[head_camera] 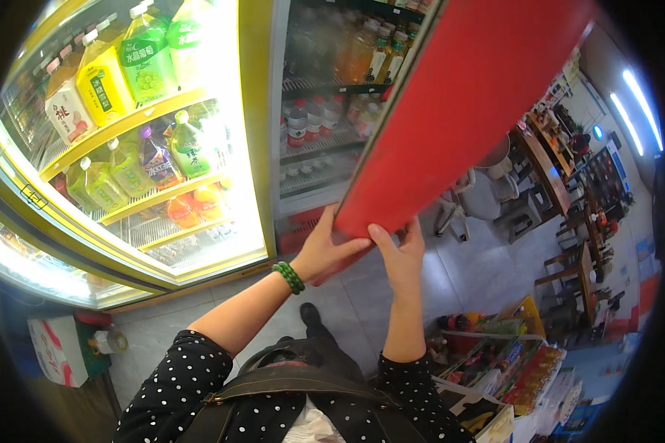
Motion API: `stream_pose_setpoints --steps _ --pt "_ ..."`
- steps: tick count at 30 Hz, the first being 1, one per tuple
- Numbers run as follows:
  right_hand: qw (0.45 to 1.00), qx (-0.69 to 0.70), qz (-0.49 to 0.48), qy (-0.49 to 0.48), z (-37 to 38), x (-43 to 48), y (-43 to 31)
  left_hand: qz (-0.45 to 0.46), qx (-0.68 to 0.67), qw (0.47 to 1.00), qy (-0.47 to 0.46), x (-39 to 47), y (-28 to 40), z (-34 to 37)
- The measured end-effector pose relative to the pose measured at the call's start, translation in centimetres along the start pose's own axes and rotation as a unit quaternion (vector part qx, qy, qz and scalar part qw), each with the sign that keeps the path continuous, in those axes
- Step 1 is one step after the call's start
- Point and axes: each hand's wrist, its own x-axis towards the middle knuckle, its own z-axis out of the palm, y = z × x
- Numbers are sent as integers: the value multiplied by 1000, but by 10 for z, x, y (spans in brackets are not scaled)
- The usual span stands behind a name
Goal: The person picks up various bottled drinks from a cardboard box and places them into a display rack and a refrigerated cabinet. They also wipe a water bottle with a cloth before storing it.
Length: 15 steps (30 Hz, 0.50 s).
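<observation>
Both my hands grip the near end of a long, smooth red board or box [454, 122], which slants up and away to the upper right. My left hand [327, 249] is at its left corner, fingers by the dark edge and thumb across the near end. My right hand [399, 252] holds the end from the right, thumb on top and fingers partly hidden. A green bead bracelet [289, 277] circles my left wrist. Behind the red thing, a drinks fridge [310, 199] holding bottles is partly covered.
At left stands a lit, yellow-framed display fridge [250, 138] with shelves of bottled drinks. A white-and-pink carton [55, 351] and a clear plastic jug [111, 341] are at lower left. Packaged goods fill a rack [490, 354] at lower right. Stools [521, 216] and wooden tables [548, 166] stand beyond.
</observation>
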Motion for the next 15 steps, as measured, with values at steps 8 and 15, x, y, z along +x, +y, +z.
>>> stream_pose_setpoints --steps 8,15 --pt "998 -44 -10 -38 -27 10 17 24 115 993 8 -3 -2 4" --pt "998 -40 -12 -55 -78 -14 3 106 242 964 -40 -23 2 35"
